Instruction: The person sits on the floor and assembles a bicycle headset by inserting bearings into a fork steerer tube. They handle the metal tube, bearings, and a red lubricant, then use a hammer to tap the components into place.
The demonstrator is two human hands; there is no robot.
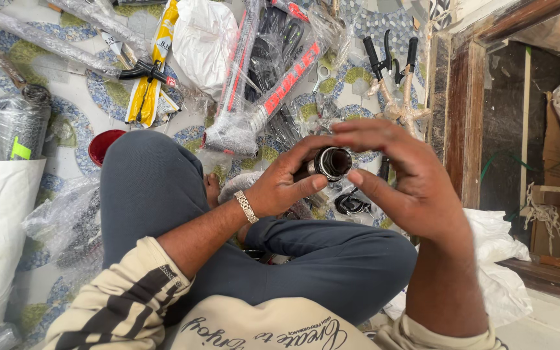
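Seen from above, lower half of frame. Cream sweatshirt (254,327) at bottom centre, dark cursive script print across the chest. Left sleeve (121,301) at lower left: cream with dark brown stripes running down it, pushed up toward the elbow, small tag at the cuff edge. Right sleeve (445,340) at bottom right, plain cream cuff, also pushed up. Silver metal link bracelet (246,207) on the left wrist, centre frame. Dark slate-grey trousers (157,188), soft fabric, creased at the knees. Both hands bare, forearms bare.
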